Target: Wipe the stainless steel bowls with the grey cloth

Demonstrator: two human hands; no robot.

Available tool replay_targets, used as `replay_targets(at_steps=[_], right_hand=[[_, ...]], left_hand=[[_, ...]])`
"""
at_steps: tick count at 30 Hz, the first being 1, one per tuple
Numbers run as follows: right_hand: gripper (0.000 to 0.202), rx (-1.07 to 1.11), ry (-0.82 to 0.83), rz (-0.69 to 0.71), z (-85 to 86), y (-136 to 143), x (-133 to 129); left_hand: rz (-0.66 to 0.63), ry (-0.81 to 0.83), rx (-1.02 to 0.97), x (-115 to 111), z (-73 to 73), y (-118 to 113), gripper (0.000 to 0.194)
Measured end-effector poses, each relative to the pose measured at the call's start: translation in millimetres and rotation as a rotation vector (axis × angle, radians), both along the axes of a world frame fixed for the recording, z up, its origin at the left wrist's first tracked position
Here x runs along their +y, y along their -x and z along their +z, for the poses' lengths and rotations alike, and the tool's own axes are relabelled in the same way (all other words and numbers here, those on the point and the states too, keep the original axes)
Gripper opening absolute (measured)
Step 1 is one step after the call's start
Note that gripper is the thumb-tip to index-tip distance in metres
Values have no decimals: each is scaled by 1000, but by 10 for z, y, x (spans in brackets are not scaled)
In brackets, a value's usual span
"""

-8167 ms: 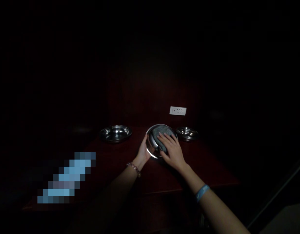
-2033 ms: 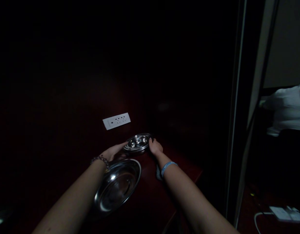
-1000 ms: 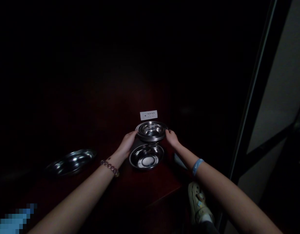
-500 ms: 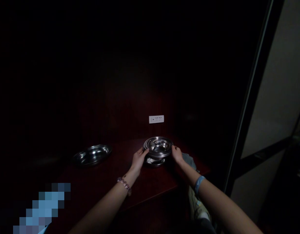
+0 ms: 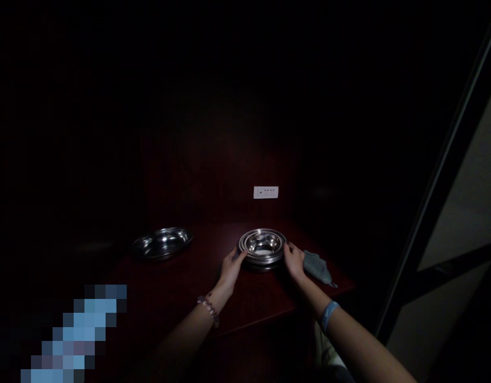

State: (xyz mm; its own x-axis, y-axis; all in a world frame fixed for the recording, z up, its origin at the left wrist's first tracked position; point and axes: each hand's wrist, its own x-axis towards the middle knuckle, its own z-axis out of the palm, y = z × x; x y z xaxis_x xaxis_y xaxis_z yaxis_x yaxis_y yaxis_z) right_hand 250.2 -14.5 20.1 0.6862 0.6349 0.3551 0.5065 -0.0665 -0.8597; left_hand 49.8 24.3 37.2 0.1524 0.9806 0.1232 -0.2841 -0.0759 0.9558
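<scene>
A stack of nested stainless steel bowls is between my two hands, near the middle of a dark red shelf. My left hand grips its left rim, thumb on top and fingers under the edge. On the opposite side, my right hand grips the right rim. Just beneath the stack, the edge of another metal dish shows; I cannot tell whether the two touch. A grey-green cloth lies beside my right hand.
An oval steel tray lies to the left on the shelf. A white power socket is set in the dark back wall. The shelf's front edge runs below my forearms. A dark door frame stands at the right.
Both hands have lowered the bowl stack onto or close over the dish beneath, which was more visible before. The view has shifted, and more of the cloth shows now.
</scene>
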Motion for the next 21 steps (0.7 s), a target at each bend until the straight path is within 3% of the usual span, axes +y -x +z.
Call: replay_targets(at_steps=[8,16,21], right_hand=[[43,125,-54,80,-79,23,14],[62,130,-34,91,-146,53,-58],[62,128,-34,81,-183,39,-57]], left_hand=[[-54,-14,-9,85,-134,2,31],[-47,-75,64,161,-171,-24,26],[-24,-59,41,172,-145,-31,28]])
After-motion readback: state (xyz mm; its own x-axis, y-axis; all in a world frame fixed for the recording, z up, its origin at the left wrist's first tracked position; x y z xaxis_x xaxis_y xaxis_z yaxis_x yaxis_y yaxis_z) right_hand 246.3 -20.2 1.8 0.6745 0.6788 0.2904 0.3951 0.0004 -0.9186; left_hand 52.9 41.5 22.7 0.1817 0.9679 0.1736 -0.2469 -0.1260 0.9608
